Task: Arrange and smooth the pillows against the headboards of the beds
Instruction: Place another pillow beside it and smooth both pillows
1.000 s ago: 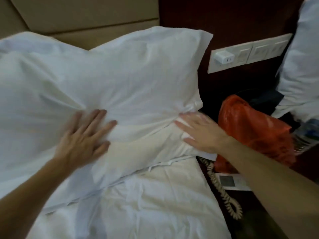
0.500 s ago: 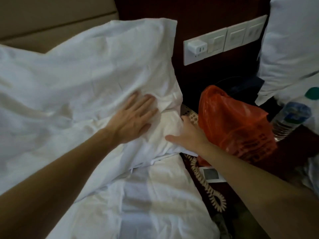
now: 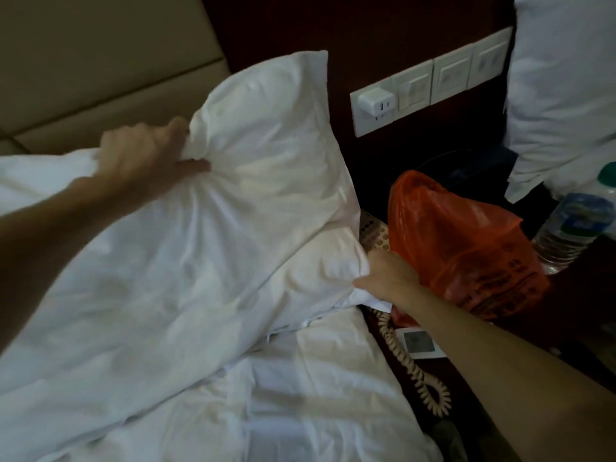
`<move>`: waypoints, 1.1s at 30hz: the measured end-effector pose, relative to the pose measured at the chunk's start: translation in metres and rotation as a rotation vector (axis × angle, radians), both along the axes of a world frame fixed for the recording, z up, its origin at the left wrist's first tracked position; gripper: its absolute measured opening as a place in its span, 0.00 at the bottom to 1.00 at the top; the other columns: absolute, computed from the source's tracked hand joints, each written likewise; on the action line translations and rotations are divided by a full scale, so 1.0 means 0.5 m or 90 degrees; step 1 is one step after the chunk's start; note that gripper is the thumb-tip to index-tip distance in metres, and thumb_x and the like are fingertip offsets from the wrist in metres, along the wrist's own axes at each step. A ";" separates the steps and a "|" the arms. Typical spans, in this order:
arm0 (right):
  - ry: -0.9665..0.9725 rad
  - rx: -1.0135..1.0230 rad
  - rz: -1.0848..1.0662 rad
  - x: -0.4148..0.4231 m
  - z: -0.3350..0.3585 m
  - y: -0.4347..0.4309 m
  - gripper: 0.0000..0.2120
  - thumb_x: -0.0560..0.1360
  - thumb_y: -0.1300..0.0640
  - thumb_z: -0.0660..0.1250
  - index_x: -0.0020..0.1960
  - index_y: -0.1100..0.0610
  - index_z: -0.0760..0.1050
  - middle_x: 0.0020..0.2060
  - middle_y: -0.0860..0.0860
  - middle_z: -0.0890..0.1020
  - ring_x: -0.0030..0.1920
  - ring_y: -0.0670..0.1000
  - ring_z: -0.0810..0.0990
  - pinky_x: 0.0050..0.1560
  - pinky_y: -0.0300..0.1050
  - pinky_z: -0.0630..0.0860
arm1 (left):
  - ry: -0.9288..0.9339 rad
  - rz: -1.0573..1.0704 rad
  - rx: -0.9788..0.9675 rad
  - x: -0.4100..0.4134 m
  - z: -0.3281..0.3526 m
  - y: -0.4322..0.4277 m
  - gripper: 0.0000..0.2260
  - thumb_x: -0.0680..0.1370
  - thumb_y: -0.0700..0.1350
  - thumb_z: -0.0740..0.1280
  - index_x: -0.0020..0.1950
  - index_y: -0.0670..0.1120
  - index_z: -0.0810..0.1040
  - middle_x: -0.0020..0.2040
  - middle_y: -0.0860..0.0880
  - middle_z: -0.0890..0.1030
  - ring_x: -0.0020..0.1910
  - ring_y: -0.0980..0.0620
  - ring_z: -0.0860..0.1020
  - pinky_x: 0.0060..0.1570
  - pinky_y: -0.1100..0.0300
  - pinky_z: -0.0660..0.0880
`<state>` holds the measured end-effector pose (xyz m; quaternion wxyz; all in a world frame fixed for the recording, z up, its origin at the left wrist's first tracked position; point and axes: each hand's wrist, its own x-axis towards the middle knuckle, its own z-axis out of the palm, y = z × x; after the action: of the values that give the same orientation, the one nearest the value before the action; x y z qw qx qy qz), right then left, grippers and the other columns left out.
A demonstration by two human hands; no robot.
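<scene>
A large white pillow [image 3: 253,168] leans against the beige padded headboard [image 3: 100,71], its top right corner standing up. My left hand [image 3: 146,151] grips a bunched fold of the pillowcase near its upper edge. A second white pillow [image 3: 320,261] lies flatter beneath it at the bed's right side. My right hand [image 3: 386,278] holds that lower pillow's right corner, with the fingers hidden behind the cloth. Another white pillow [image 3: 560,78] stands at the far right on the neighbouring bed.
An orange plastic bag [image 3: 460,248] sits on the dark nightstand right beside my right hand. A water bottle [image 3: 573,228], a phone with a coiled cord [image 3: 416,365] and a white card [image 3: 420,341] lie there too. Wall sockets with a plugged charger [image 3: 380,105] are above. The white bedsheet [image 3: 300,411] is rumpled.
My left hand left its flat press on the pillow front, rose to the upper edge and grabbed a fold. My right hand stayed at the lower pillow's right corner.
</scene>
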<state>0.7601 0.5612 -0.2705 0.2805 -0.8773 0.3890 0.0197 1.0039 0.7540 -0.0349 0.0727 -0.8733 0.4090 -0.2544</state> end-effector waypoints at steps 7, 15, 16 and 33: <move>-0.033 -0.070 -0.053 0.026 0.007 0.027 0.13 0.76 0.48 0.69 0.54 0.56 0.77 0.51 0.55 0.81 0.53 0.59 0.81 0.42 0.46 0.73 | -0.127 -0.076 -0.072 0.032 0.149 -0.023 0.24 0.73 0.65 0.69 0.51 0.46 0.70 0.48 0.32 0.80 0.44 0.30 0.79 0.41 0.45 0.67; -0.090 0.067 -0.042 0.054 0.055 0.043 0.20 0.75 0.54 0.67 0.64 0.56 0.68 0.57 0.54 0.78 0.57 0.59 0.79 0.55 0.53 0.77 | -0.111 -0.093 -0.019 0.037 0.107 0.066 0.35 0.72 0.75 0.59 0.59 0.44 0.69 0.52 0.40 0.76 0.50 0.37 0.74 0.50 0.44 0.68; -0.105 0.057 -0.047 0.053 0.067 0.045 0.21 0.75 0.55 0.67 0.66 0.56 0.67 0.58 0.55 0.78 0.58 0.59 0.78 0.55 0.53 0.76 | -0.088 -0.087 -0.025 0.041 0.102 0.099 0.36 0.71 0.75 0.58 0.61 0.44 0.68 0.53 0.40 0.76 0.52 0.37 0.75 0.50 0.43 0.68; -0.070 -0.534 0.352 0.338 0.606 0.204 0.39 0.71 0.52 0.73 0.75 0.55 0.57 0.64 0.55 0.75 0.69 0.58 0.70 0.73 0.59 0.59 | 0.128 0.264 0.114 0.268 0.161 0.626 0.36 0.55 0.80 0.68 0.50 0.56 0.71 0.53 0.54 0.81 0.54 0.47 0.79 0.53 0.51 0.70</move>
<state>0.9292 0.6631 0.0325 -0.0921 -0.9843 0.1015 -0.1108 1.1379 1.0670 0.0455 0.1592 -0.9496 0.2471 -0.1088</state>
